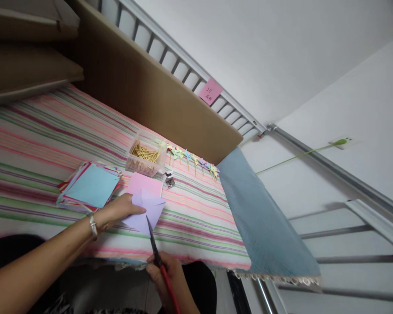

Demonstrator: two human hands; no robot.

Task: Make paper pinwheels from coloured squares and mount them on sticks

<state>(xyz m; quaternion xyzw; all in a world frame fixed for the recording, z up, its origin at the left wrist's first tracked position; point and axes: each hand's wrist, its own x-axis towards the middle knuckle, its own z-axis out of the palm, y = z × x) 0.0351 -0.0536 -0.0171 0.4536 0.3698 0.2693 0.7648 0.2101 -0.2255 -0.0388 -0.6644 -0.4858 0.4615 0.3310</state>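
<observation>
A lilac paper square [143, 218] with slits running in from its corners is pinched in my left hand [121, 208], thumb on top. Red-handled scissors [155, 248] sit in my right hand [170, 272], their dark blades pointing up at the paper's lower edge. Behind the lilac sheet lies a pink paper pad [146, 184]. Left of my left hand is a stack of coloured paper squares [94, 185], a light blue one on top.
A clear plastic box [144, 168] holds many thin wooden sticks. Beside it is a small container [169, 181] of tiny items. Several paper pinwheels [195, 160] on sticks line the cardboard panel [170, 96]. Striped cloth [199, 218] covers the surface; a pink note [211, 91] hangs on the rail.
</observation>
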